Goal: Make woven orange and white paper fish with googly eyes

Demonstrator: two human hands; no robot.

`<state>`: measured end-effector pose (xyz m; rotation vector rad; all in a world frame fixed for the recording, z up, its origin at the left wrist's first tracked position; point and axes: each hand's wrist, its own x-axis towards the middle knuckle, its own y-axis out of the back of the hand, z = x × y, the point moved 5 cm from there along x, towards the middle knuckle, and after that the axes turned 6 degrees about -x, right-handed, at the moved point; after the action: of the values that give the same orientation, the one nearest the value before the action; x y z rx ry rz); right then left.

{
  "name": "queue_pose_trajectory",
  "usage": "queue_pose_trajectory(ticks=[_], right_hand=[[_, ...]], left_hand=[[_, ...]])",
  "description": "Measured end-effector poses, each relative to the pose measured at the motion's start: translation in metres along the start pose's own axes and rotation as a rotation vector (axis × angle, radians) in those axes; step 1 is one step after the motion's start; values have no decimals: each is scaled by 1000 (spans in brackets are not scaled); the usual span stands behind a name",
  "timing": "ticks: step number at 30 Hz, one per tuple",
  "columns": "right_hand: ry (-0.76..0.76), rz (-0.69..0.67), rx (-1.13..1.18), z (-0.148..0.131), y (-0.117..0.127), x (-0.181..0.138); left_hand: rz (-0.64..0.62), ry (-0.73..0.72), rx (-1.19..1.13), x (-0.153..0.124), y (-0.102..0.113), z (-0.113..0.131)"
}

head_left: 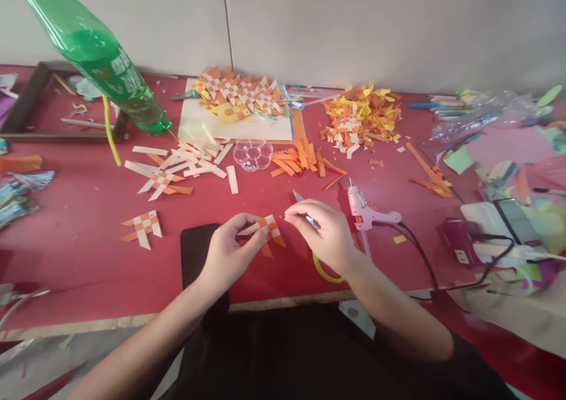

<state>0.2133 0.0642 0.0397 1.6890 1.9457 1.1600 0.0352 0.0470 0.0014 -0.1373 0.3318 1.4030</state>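
Observation:
My left hand [234, 249] pinches a small woven paper fish [270, 228] in orange and white. Close on its right, my right hand [325, 232] has thumb and forefinger pressed together. A tiny dark-and-light dot [280, 216] shows just off those fingertips; whether they hold anything is too small to tell. Beneath the right hand lies a pair of scissors [327, 270] with a yellow handle, partly covered. Another woven paper fish [144, 228] rests on the red table to the left. A clear flower-shaped tray [253, 154] with tiny pieces stands beyond my hands.
A pink glue gun [367, 211] and its cord are at the right. White strips [198, 158], orange strips [300, 159], a heap of paper scraps [365, 114] and stacked woven fish [241, 93] lie farther back. A phone [198, 249] and a green bottle [106, 66] are leftward.

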Motion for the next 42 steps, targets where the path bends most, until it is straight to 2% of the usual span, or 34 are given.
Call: queue_pose_trajectory(ticks=[4,11,17,23,31,37,42], right_hand=[[-48,60,204,-11,0,-9],[30,162,138,-20,1,-12],[-4,230,100,-19,2,-13],[-39,212,175,-17,4,-12],[-10,157,187,-19,7,-9],[-45,57,170,-17,7,-6],[-36,56,195,-19,9,-6]], left_hand=[[-4,-22,-9,3,-3,5],[0,-53,-23,5,-8,13],[-14,-75,-18,2,-10,18],[-18,-79,-13,-2,-11,22],[-33,-71,40,-6,-10,27],[-50,-50,56,-7,-9,23],[-54,-56,21,-8,-9,20]])
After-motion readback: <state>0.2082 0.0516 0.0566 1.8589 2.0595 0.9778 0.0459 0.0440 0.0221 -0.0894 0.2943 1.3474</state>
